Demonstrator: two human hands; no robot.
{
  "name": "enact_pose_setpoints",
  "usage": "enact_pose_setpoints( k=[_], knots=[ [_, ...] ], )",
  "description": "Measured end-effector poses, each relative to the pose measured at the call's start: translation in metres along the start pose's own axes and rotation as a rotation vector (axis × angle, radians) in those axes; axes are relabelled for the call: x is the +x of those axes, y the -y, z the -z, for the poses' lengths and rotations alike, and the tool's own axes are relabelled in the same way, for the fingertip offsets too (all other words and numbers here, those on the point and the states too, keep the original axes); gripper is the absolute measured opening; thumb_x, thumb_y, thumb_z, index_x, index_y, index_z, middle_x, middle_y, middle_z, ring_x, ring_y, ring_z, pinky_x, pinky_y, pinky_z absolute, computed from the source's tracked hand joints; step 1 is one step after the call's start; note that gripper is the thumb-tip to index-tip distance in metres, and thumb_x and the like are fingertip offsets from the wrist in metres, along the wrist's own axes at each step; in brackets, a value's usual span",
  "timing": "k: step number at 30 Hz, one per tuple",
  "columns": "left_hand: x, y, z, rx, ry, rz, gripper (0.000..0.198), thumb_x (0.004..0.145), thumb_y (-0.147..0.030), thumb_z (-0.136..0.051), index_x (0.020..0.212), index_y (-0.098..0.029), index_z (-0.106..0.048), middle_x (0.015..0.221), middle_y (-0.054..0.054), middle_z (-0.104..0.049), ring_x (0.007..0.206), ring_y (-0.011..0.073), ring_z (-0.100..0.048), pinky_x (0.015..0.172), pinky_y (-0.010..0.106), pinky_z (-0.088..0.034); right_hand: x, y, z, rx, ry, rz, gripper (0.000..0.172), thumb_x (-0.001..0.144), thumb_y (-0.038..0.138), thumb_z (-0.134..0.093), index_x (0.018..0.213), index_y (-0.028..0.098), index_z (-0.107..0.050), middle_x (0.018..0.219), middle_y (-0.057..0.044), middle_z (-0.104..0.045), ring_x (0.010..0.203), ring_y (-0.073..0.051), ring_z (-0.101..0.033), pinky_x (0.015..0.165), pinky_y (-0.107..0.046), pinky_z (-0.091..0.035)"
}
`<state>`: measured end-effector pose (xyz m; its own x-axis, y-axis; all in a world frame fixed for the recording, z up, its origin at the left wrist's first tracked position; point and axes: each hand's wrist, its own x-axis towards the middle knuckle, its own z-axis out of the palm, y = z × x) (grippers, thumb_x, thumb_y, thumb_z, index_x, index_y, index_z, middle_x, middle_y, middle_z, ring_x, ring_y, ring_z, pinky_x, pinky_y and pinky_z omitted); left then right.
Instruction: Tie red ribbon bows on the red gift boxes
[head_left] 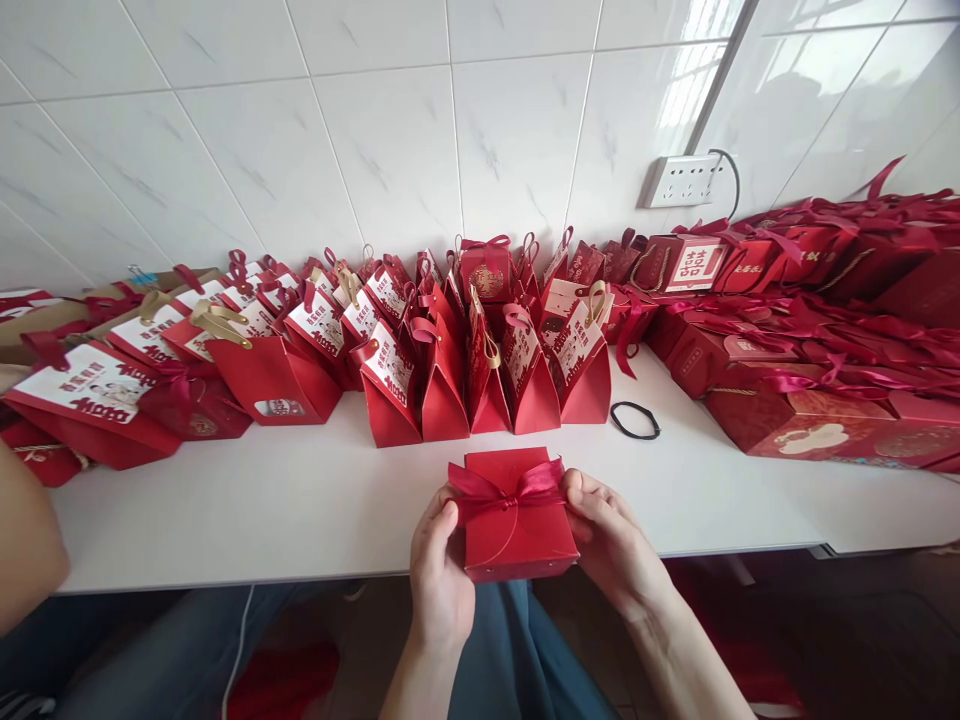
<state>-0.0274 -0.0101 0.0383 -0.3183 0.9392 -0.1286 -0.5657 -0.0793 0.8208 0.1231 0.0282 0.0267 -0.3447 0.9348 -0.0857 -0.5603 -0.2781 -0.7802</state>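
Note:
A small red gift box [521,548] is between my two hands, over the front edge of the white table. A dark red satin ribbon bow [511,500] is tied across its lid, knot in the middle. My left hand [440,565] closes on the left side of the box, thumb up beside the ribbon's left end; its other fingers are partly hidden. On the opposite side, my right hand [616,545] pinches the bow's right loop between thumb and fingers, against the side of the box. The underside of the box is out of sight.
Rows of red gift boxes [395,410] with ribbon handles line the tiled wall. More beribboned red boxes [757,425] are stacked at right. A black elastic band [635,420] lies on the white table [300,520]. Another person's arm [30,530] enters at left. A power strip [684,181] hangs above.

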Motion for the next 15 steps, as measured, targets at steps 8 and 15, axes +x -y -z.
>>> enact_pose_setpoints(
  k=[8, 15],
  knots=[
    [0.001, -0.008, 0.004, 0.144, 0.025, -0.024, 0.037, 0.071, -0.052, -0.069, 0.067, -0.017, -0.057, 0.062, -0.003, -0.048, 0.057, 0.0100, -0.045, 0.053, 0.020, -0.040, -0.009, 0.001, -0.002, -0.163, -0.064, 0.025, 0.053, 0.077, 0.059, -0.069, 0.062, 0.020, -0.037, 0.059, 0.006, -0.028, 0.054, -0.009, -0.022, 0.051, -0.024, -0.021],
    [0.011, -0.014, 0.008, 0.336, 0.024, -0.045, 0.048, 0.076, -0.057, -0.064, 0.057, -0.018, -0.043, 0.054, -0.003, -0.037, 0.053, 0.0097, -0.035, 0.047, 0.021, -0.030, -0.008, 0.020, -0.014, -0.396, -0.114, 0.035, 0.056, 0.074, 0.061, -0.069, 0.057, 0.020, -0.035, 0.058, 0.005, -0.026, 0.056, -0.010, -0.022, 0.053, -0.026, -0.017]
  ],
)
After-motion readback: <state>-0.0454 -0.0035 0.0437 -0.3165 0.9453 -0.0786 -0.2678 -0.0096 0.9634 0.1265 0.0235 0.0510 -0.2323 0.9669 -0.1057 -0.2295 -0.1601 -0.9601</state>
